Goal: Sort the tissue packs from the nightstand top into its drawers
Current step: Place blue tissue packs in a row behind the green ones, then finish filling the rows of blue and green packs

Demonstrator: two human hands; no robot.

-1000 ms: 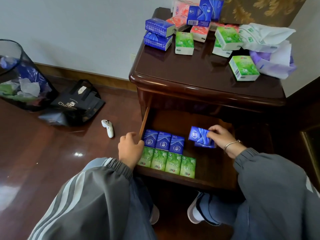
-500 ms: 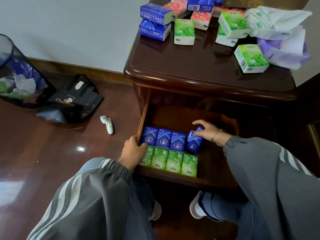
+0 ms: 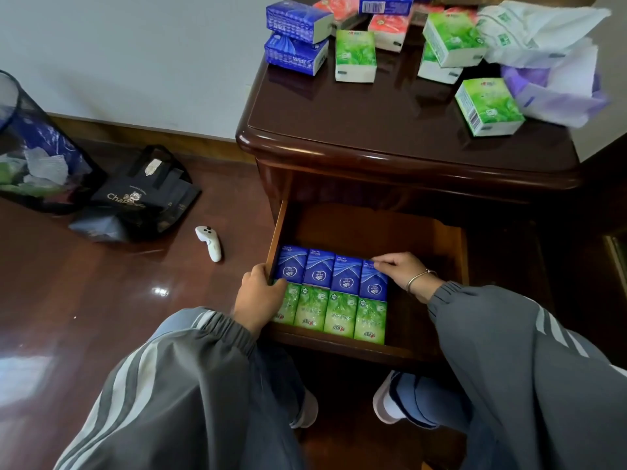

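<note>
The nightstand's drawer (image 3: 275, 232) stands pulled out. Inside it, several blue tissue packs (image 3: 319, 273) form a back row and several green packs (image 3: 339, 313) a front row. My right hand (image 3: 397, 269) pinches the top edge of the rightmost blue pack (image 3: 373, 286), which lies in line with the others. My left hand (image 3: 258, 296) grips the drawer's left front corner, partly hiding the leftmost green pack. On the nightstand top (image 3: 390, 130) lie more blue packs (image 3: 295, 56), green packs (image 3: 354, 52) and pink packs (image 3: 390, 28).
Crumpled white and purple plastic wrapping (image 3: 543, 62) lies at the top's right side beside a lone green pack (image 3: 488, 106). On the floor to the left are a white controller (image 3: 210, 242), a black bag (image 3: 142, 198) and a mesh bin (image 3: 30, 157). The drawer's right part is bare.
My right hand brought the blue pack leftward and laid it flat at the right end of the blue row. My left hand stayed on the drawer's corner.
</note>
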